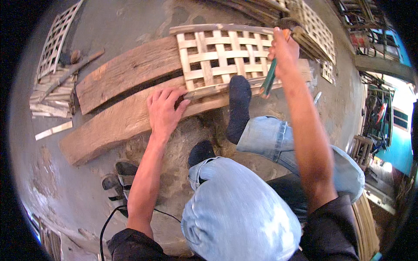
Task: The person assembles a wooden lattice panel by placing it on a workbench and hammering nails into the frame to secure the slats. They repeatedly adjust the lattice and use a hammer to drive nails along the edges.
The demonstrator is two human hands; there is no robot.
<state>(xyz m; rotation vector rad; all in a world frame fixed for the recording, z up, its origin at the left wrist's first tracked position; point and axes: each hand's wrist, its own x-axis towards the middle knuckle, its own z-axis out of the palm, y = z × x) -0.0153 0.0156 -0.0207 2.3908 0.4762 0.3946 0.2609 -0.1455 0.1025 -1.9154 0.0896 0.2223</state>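
A woven bamboo lattice panel (220,54) lies across two thick wooden beams (126,71). At the panel's near left corner, my left hand (166,106) rests over the front beam, thumb and forefinger closed around the end of the lower rail. My right hand (285,52) is raised over the panel's right end, wrapped around the green and orange handle of a hammer (270,77). The hammer's dark head points away from me. One of my feet, in a dark sock (239,98), presses against the panel's near edge.
Another lattice panel (58,35) and a stack of bamboo strips (52,98) with a wooden-handled tool lie left. More lattice panels (311,24) lie at the far right. Sandals (124,174) and a black cable (104,226) are near my left arm. Racks stand right.
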